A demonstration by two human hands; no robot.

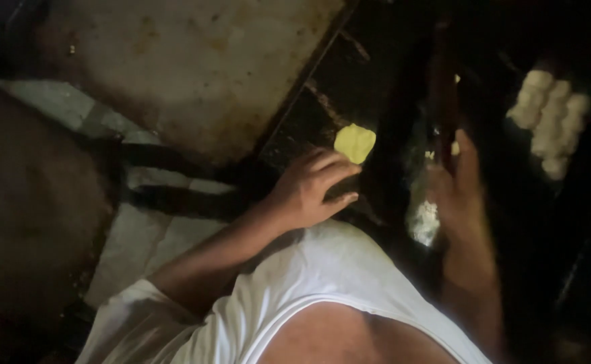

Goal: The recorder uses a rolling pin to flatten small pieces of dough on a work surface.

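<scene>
At left hand's (307,191) fingertips, small flat pale-yellow dough piece (355,142), irregular edges.

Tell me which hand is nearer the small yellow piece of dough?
Left. The left hand has its fingertips right beside the yellow dough piece; the right hand is apart, off to its right.

Right hand (458,185) blurred; its grip unreadable in shadow.

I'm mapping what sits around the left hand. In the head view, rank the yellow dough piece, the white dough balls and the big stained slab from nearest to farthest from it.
From the left hand:
1. Yellow dough piece, just past the fingertips.
2. Stained slab, up and to the left.
3. White dough balls, far right, beyond the right hand.
</scene>
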